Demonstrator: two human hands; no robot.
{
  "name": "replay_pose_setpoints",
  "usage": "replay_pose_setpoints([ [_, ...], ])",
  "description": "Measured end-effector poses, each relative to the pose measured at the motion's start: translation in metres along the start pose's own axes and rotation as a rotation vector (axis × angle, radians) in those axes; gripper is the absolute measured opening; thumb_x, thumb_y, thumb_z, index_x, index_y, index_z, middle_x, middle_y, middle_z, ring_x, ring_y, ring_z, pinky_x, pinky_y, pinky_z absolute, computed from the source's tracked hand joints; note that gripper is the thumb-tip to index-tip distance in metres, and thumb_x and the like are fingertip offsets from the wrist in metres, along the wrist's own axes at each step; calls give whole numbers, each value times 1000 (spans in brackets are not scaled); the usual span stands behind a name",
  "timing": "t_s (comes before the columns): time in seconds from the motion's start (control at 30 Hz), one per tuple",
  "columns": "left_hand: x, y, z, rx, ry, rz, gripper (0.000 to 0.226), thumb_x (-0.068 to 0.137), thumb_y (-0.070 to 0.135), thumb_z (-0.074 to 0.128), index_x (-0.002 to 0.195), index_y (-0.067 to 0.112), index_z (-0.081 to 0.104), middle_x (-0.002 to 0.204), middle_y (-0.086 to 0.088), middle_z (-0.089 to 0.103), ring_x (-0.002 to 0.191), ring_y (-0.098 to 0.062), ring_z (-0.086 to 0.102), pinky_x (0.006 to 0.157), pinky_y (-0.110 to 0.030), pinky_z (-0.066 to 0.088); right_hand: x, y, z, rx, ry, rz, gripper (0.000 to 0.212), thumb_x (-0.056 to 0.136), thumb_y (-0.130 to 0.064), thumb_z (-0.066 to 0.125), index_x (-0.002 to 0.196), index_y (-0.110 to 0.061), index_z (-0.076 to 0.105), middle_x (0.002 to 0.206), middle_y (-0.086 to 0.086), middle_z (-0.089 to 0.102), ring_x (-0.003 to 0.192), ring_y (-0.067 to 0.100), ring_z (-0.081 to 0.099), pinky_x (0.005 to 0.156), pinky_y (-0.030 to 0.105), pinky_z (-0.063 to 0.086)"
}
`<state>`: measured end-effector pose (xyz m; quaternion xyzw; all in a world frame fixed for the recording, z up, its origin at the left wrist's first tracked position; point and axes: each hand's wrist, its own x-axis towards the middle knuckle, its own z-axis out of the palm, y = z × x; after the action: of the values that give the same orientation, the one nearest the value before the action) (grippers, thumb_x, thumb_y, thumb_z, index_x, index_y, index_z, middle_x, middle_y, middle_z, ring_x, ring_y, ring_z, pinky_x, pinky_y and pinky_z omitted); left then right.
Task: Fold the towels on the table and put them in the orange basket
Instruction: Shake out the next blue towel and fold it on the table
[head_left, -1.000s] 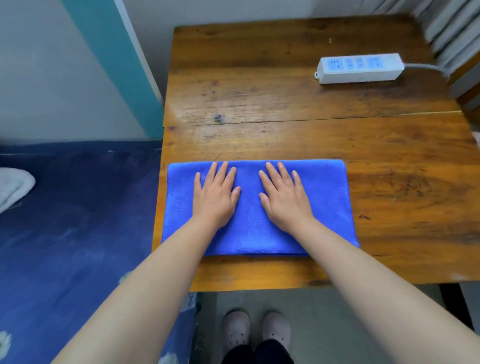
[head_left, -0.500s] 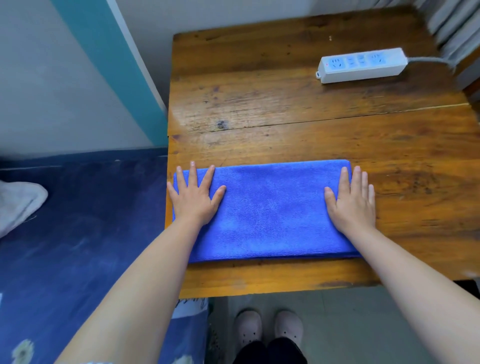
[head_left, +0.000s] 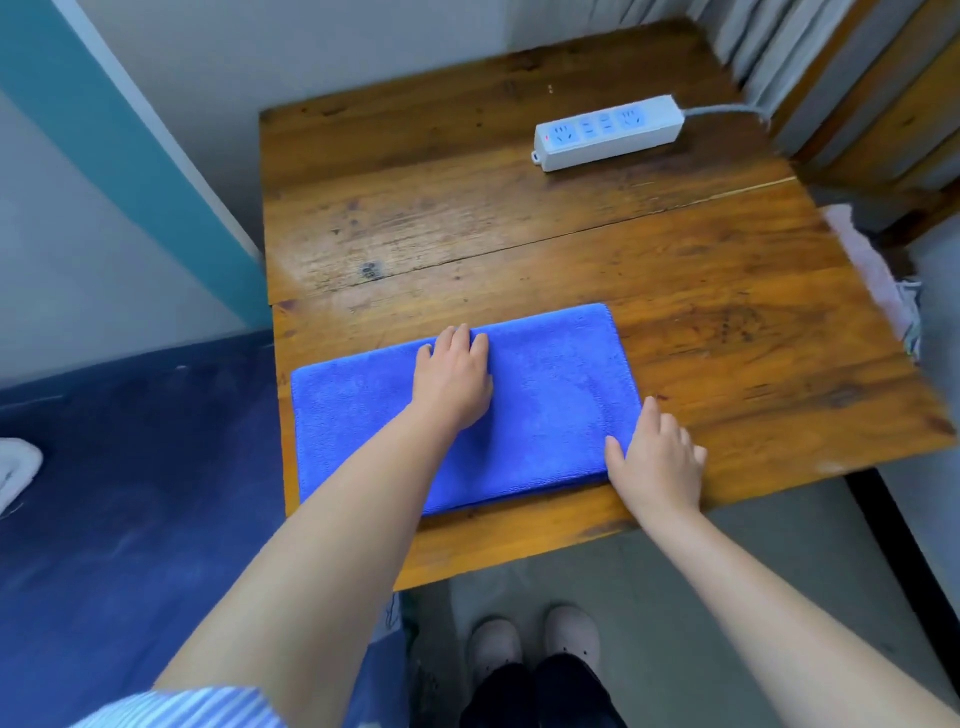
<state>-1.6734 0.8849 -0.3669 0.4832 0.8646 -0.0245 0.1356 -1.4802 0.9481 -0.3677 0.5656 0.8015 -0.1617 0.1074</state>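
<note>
Nearest the camera, the right hand (head_left: 655, 457) sits at the near right corner of the bright blue microfibre towel (head_left: 550, 395). Its fingers lie over the towel's right edge and onto the wood; whether they pinch the edge or merely rest there cannot be told. A little farther in, the left hand (head_left: 456, 382) lies palm down on the middle of the towel, fingers loosely spread and straight, pressing it flat. The towel is a long rectangle, apparently already folded at least once, lying along the near edge of the worn brown wooden table (head_left: 519, 234).

Judging from this, folding is midway: the left hand marks the crease line and the right is placed to take the right end. The next move calls for a firm hold on that edge, lifting it over to meet the left end with corners matched, while the left hand keeps the cloth from sliding.

Farther back on the table lies a white power strip with blue sockets (head_left: 608, 132). No orange basket is in view, so it must be located before the towel can be put away.
</note>
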Motion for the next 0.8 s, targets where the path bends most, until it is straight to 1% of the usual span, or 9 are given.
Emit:
replay_pose_setpoints([
  [0.07, 7, 3, -1, 7, -35, -16, 36, 88, 19, 44, 121, 7, 40, 127, -8, 42, 124, -24, 34, 96, -37, 33, 2, -4, 0, 75, -37, 65, 55, 90, -30, 51, 134, -4, 33, 128, 16, 48, 121, 31, 43, 97, 39, 33],
  [0.2, 20, 11, -6, -12, -138, -35, 55, 82, 21, 52, 133, 11, 32, 132, -8, 40, 128, -26, 33, 107, -44, 27, 13, -7, -7, 193, -89, 159, 30, 87, -20, 53, 113, -4, 50, 122, 15, 55, 117, 31, 47, 95, 38, 35],
  [0.3, 26, 17, -10, -38, -159, -35, 59, 78, 14, 54, 133, 13, 32, 132, -9, 41, 124, -30, 37, 103, -40, 29, 18, -8, -9, 237, -150, 194, 20, 84, -14, 52, 101, -7, 58, 116, 13, 60, 112, 31, 51, 91, 35, 36],
  [0.43, 39, 26, -18, -140, -201, -50, 64, 79, 9, 52, 139, 16, 29, 133, -10, 42, 123, -30, 37, 99, -38, 33, 28, -4, -18, 267, -217, 206, 23, 83, -21, 53, 103, -10, 59, 117, 10, 58, 113, 31, 49, 93, 35, 36],
  [0.5, 48, 30, -23, -171, -229, -33, 63, 82, 14, 52, 140, 16, 28, 136, -10, 43, 125, -29, 38, 101, -39, 34, 36, 0, -26, 258, -222, 190, 17, 82, -22, 54, 96, -13, 57, 116, 9, 58, 111, 30, 49, 93, 35, 36],
  [0.57, 59, 35, -28, -202, -255, -43, 61, 84, 17, 51, 141, 16, 28, 138, -9, 43, 128, -27, 39, 103, -39, 36, 49, 8, -36, 274, -220, 189, 7, 83, -19, 54, 87, -16, 49, 112, 8, 60, 108, 29, 51, 91, 34, 35],
  [0.67, 77, 44, -33, -247, -260, -114, 55, 87, 19, 49, 139, 15, 33, 136, -8, 47, 125, -27, 43, 100, -38, 39, 74, 22, -53, 278, -198, 171, 10, 83, -16, 55, 82, -17, 44, 108, 7, 61, 105, 28, 52, 90, 33, 34],
  [0.73, 92, 55, -37, -272, -261, -107, 52, 88, 21, 50, 137, 14, 36, 134, -8, 49, 122, -27, 46, 100, -38, 40, 93, 30, -64, 265, -182, 131, 12, 83, -17, 57, 82, -19, 45, 109, 5, 61, 107, 27, 52, 90, 33, 33],
  [0.8, 105, 69, -41, -348, -260, -92, 50, 89, 22, 51, 136, 13, 38, 133, -8, 51, 119, -27, 48, 97, -34, 41, 113, 38, -74, 272, -178, 80, 11, 82, -19, 60, 89, -20, 52, 112, 4, 60, 111, 26, 50, 93, 33, 33],
])
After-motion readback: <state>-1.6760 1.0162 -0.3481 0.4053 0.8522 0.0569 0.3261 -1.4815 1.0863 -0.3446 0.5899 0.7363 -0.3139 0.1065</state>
